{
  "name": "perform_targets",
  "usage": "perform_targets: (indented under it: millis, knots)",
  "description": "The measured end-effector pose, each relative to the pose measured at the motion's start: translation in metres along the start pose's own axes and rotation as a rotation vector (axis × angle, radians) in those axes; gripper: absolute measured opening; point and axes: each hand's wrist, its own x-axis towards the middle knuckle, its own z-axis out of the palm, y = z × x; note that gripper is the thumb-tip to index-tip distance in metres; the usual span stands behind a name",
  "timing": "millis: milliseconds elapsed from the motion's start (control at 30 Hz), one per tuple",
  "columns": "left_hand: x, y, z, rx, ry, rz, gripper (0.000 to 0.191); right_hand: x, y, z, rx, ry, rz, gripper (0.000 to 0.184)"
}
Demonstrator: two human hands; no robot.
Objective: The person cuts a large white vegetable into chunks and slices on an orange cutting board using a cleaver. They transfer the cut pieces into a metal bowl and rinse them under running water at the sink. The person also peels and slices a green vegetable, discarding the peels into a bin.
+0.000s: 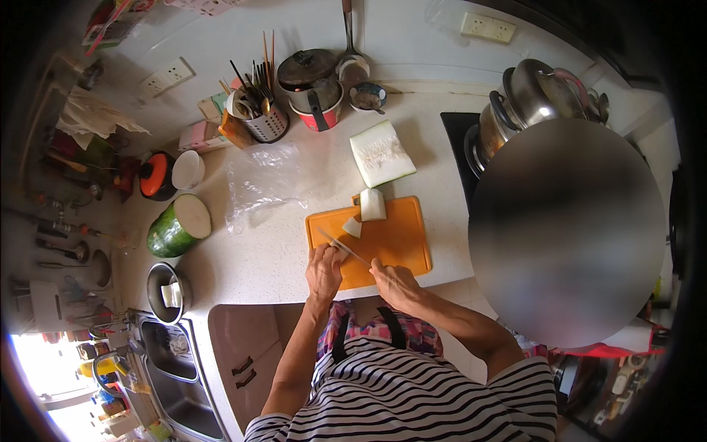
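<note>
My right hand (396, 284) grips the handle of a kitchen knife (353, 252). Its blade slants up and left over an orange cutting board (400, 237). With bent fingers, my left hand (325, 271) holds down a pale piece of winter melon (341, 255) beside the blade; the fingers cover much of it. A small melon wedge (352, 227) lies just beyond the blade. Farther back, a larger melon chunk (373, 205) rests on the board's far edge. Behind the board, a big seeded slab of winter melon (382, 153) lies on the counter.
A cut green winter melon (178, 226) and a steel bowl (168, 293) holding white pieces stand left, near the sink (182, 381). A clear plastic bag (265, 182) lies on the counter. Behind are a utensil holder (268, 122) and a small pot (310, 83). A steel pot (497, 124) stands right.
</note>
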Motion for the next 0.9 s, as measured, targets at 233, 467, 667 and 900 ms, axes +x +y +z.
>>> perform_targets:
  millis: [233,467,667,900]
  knots:
    - [0.003,-0.001,0.0,-0.002,-0.005,-0.019,0.029,0.001,-0.007,-0.012,-0.031,-0.072,0.041,0.013]
    - [0.003,-0.001,-0.002,-0.058,0.0,-0.034,0.03,0.008,-0.006,-0.016,-0.068,-0.18,0.055,0.013]
    - [-0.005,-0.005,0.004,-0.096,0.041,-0.095,0.029,0.029,0.016,0.047,-0.032,-0.073,0.065,0.014]
    - [-0.013,-0.012,0.003,-0.144,0.053,-0.082,0.03,0.04,0.015,0.062,0.121,0.165,0.089,0.018]
